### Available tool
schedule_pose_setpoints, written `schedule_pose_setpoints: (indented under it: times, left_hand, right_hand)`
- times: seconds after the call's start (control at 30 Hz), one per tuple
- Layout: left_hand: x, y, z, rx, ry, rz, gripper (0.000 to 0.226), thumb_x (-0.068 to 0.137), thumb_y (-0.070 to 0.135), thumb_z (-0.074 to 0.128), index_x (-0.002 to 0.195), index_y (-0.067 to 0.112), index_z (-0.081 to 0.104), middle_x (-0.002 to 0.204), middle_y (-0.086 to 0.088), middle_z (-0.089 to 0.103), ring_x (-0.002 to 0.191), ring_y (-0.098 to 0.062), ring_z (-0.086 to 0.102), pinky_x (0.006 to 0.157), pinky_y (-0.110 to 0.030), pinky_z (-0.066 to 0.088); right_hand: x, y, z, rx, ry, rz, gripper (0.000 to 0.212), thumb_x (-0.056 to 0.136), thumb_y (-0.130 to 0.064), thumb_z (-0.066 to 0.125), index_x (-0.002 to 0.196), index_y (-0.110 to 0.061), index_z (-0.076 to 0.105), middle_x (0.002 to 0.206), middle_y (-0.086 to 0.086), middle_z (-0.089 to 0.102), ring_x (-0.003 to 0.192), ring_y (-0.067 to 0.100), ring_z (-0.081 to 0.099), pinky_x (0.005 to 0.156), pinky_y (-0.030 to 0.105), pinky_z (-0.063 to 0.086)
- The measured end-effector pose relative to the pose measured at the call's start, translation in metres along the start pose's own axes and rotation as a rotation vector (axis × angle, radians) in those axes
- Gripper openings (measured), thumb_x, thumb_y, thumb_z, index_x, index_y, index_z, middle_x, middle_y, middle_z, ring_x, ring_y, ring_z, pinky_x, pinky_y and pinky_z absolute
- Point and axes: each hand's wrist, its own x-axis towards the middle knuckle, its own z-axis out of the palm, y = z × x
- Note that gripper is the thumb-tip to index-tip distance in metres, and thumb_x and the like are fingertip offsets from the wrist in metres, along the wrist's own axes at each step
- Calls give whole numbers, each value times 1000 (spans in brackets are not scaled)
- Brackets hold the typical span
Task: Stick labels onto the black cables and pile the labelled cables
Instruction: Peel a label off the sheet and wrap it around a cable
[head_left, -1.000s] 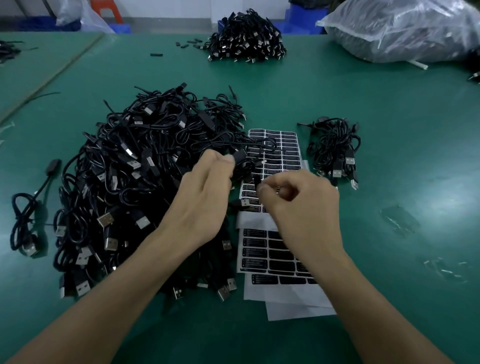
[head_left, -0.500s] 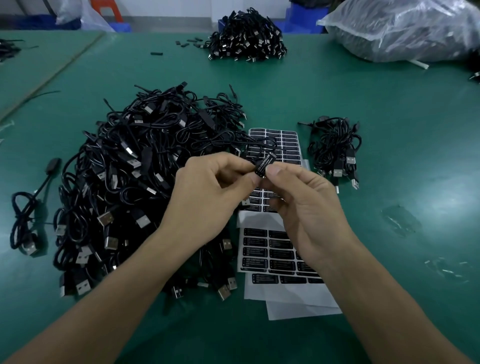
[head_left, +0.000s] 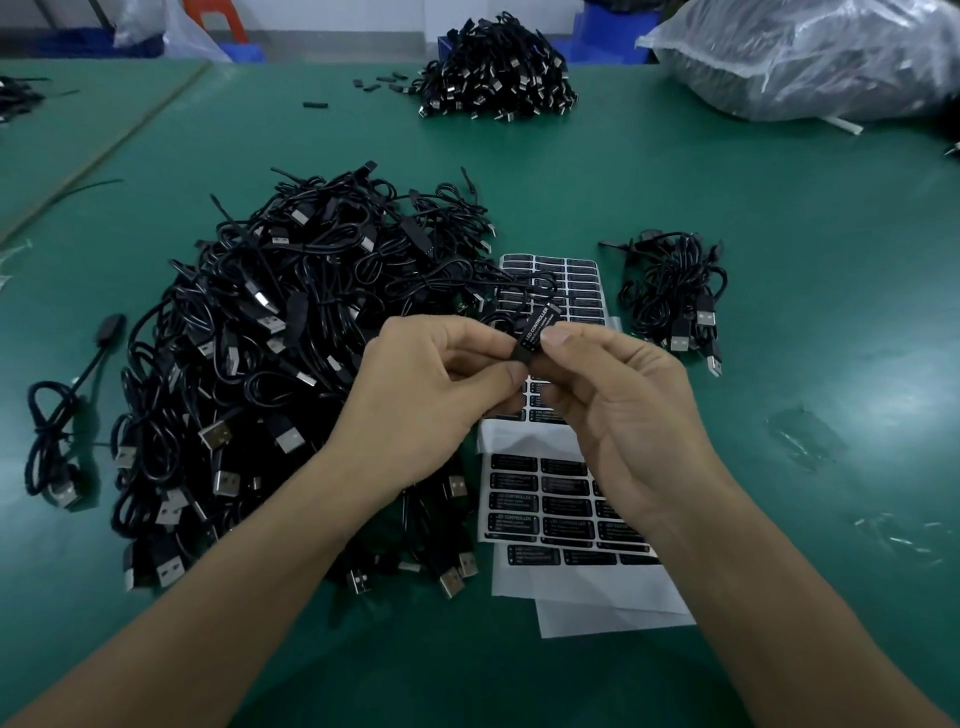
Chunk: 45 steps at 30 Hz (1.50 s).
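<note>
Black cable (head_left: 535, 332), one; hands (head_left: 431, 395) (head_left: 618, 410), two

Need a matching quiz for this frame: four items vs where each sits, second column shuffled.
1. large cable heap
2. small cable pile
3. plastic bag
4. labelled controller

A. pinched by left hand and right hand
B. right of the label sheets
C. left of the label sheets
D. far right, at the back

Pairs: 1-C, 2-B, 3-D, 4-A
</note>
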Motion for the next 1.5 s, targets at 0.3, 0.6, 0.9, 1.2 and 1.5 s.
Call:
schedule_pose_setpoints:
  times: [0.3, 0.6, 0.9, 1.2, 1.5]
  left_hand:
    - [-1, 0, 2, -40, 69, 19, 16, 84, 4, 78, 85, 21, 76, 74, -1, 77, 71, -15, 76, 66, -21, 59]
    - [-1, 0, 3, -11, 59, -5, 21, 74, 11, 87, 92, 16, 77, 79, -1, 78, 77, -17, 76, 75, -34, 62]
    - [-1, 1, 3, -71, 20, -32, 22, 74, 8, 85, 94, 10, 76, 80, -5, 78, 75, -18, 76, 69, -24, 60]
    - [-2, 3, 2, -155, -37, -64, 19, 76, 8, 83, 93, 15, 78, 80, -6, 78, 74, -17, 76, 65, -17, 56]
    - [-5, 6, 3, -236, -84, -15, 17, 86, 2, 74, 88, 18, 81, 81, -8, 78, 78, -20, 77, 67, -17, 57]
  right_hand:
    - [-1, 0, 0, -134, 10, -36, 18, 86, -8, 73, 72, -17, 80, 81, 6, 75, 77, 15, 69, 70, 25, 55]
    - [0, 1, 0, -150, 23, -56, 20, 86, -10, 73, 70, -20, 80, 78, 2, 75, 76, 13, 68, 73, 25, 56]
    - [-1, 2, 0, -153, 68, -94, 16, 84, -6, 74, 71, -14, 79, 76, 6, 75, 74, 16, 67, 72, 25, 57]
    - [-2, 5, 1, -235, 120, -186, 10, 85, -8, 75, 76, -12, 77, 72, 2, 75, 68, 10, 69, 66, 20, 55]
    - [-1, 6, 2, -221, 108, -190, 12, 86, -9, 75, 76, -14, 78, 76, 5, 76, 71, 15, 71, 71, 27, 59]
